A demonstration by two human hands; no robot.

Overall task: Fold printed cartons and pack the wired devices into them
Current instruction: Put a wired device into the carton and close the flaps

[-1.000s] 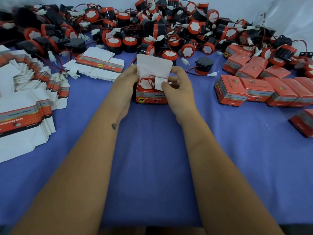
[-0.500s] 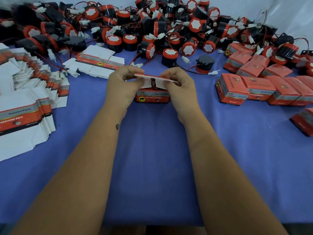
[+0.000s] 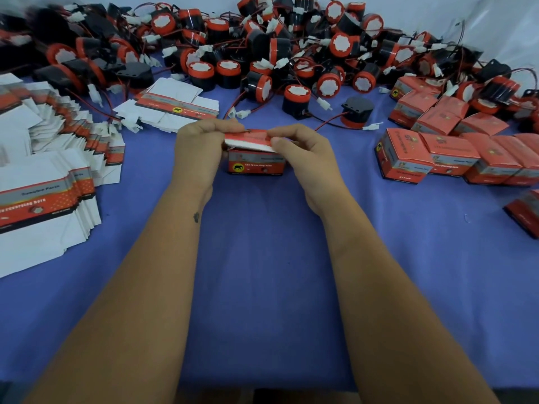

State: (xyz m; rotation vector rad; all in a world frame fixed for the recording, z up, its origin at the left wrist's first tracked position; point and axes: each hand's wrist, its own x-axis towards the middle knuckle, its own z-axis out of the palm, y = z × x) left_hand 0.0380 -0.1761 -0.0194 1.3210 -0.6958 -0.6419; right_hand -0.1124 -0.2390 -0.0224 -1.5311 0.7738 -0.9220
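Observation:
A small red printed carton [image 3: 256, 164] stands on the blue table [image 3: 262, 258] at centre. Its top lid [image 3: 248, 141] is folded almost down, white tuck flap at its front edge. My left hand [image 3: 201, 150] pinches the lid's left end. My right hand [image 3: 303, 153] pinches its right end, thumb on the flap. The device inside is hidden. Loose black and red wired devices [image 3: 262, 53] are heaped along the back. Flat unfolded cartons [image 3: 43, 176] lie stacked at the left.
Closed red cartons [image 3: 455, 153] are grouped at the right, one more [image 3: 525, 211] near the right edge. A few flat cartons [image 3: 175, 106] lie behind my left hand. A single black device [image 3: 355, 112] with a red wire sits behind my right hand.
The lid stood upright with the device visible inside. Both hands have folded it forward and down over the opening, and the device is now covered.

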